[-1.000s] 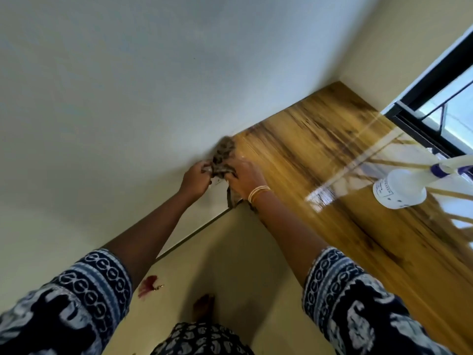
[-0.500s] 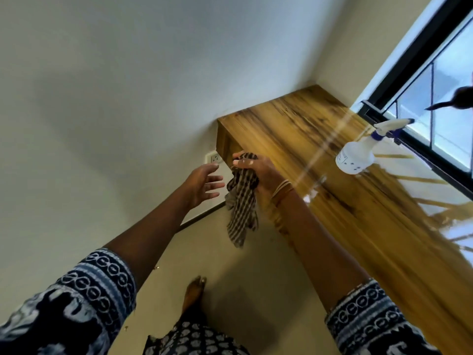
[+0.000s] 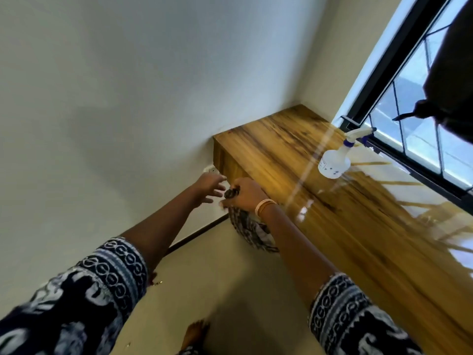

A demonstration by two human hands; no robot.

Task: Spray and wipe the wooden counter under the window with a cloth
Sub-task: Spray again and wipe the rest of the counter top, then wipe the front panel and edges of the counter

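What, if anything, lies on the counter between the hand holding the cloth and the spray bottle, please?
Nothing: in the head view, only bare glossy wooden counter separates the right hand, gripping the cloth, from the spray bottle.

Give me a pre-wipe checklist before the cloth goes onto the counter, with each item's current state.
1. Cloth gripped by right hand: ok.
2. Left hand free, fingers spread: ok.
3. Cloth on wooden counter: not ok, it hangs below the front edge.
4. Spray bottle upright on the counter near the window: ok.
5. Counter already sprayed: cannot tell, only glare shows.
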